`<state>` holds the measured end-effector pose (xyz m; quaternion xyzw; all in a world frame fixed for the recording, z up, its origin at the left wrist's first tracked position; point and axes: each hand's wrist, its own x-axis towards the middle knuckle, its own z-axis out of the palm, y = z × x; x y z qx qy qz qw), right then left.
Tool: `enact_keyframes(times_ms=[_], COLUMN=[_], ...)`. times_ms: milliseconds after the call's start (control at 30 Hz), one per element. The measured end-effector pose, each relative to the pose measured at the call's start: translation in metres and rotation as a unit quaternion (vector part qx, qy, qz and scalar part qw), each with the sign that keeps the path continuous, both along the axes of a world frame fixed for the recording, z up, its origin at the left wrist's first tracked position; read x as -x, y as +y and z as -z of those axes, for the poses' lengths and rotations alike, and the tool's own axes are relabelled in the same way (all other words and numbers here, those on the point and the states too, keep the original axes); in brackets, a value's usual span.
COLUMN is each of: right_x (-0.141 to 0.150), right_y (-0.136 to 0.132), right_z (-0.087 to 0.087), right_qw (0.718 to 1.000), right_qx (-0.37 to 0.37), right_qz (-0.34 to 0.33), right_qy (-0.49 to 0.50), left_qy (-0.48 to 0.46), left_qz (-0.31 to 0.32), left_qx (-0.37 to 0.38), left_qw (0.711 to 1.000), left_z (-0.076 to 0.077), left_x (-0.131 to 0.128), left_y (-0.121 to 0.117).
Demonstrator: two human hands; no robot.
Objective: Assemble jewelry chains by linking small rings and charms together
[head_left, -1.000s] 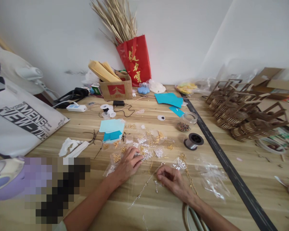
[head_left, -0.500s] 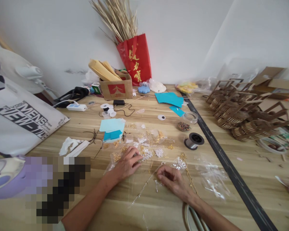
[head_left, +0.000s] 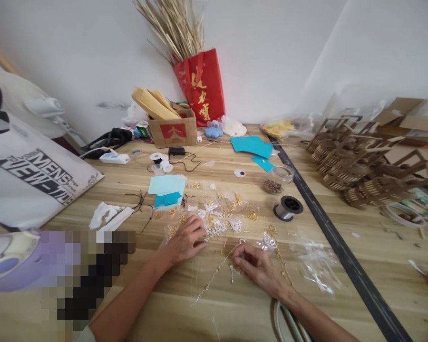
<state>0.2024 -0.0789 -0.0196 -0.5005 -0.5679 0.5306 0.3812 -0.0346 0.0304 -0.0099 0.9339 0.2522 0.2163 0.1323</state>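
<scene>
While both forearms lie on the wooden table [head_left: 235,304], the person keeps the 2 hands close together over a scatter of small jewellery parts. The left hand [head_left: 183,242] lies palm down with the fingers curled, and its fingertips press on a little heap of silver beads [head_left: 216,230]; I cannot tell if anything is pinched between them. The right hand [head_left: 253,263] is half closed, thumb and forefinger pinched near the end of a thin silver chain [head_left: 214,278], which runs from between the 2 hands down toward the person. Whether the fingers really hold the chain is too small to see.

Just beyond the left hand lie several small clear bags with gold findings [head_left: 231,204], and further away from it 2 pieces of light blue paper [head_left: 166,187]. Beyond the right hand a gold chain [head_left: 276,247] lies beside a crumpled clear plastic bag [head_left: 316,266]. Further from this hand stands a spool of thin wire [head_left: 288,208], and behind it a small glass jar [head_left: 282,174] next to a lid filled with brown beads [head_left: 272,186]. Well beyond both hands, at the wall, a cardboard box [head_left: 173,128] stands beside a red paper bag [head_left: 201,88] holding dry straw.
</scene>
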Motion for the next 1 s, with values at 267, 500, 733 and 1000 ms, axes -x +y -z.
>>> enact_keyframes(times_ms=[267, 500, 733, 1000], right_x=[0.0002, -0.0011, -0.0006, -0.0007], right_y=[0.0001, -0.0009, 0.0000, -0.0004], right_z=[-0.0008, 0.0011, -0.0030, -0.0058], right_qw=[1.000, 1.000, 1.000, 1.000], right_qx=[0.000, -0.001, 0.009, 0.003], right_qz=[0.002, 0.001, 0.001, 0.004], right_qy=[-0.009, 0.006, -0.009, -0.004], left_qy=[0.007, 0.008, 0.009, 0.009], left_qz=[0.018, 0.023, 0.025, 0.029], left_qx=[-0.005, -0.023, -0.028, -0.024], left_qw=[1.000, 0.999, 0.999, 0.999], left_z=[-0.0001, 0.0022, 0.0023, -0.0003], left_x=[0.0024, -0.0004, -0.0026, -0.0036], left_y=[0.0009, 0.0009, -0.0001, -0.0003])
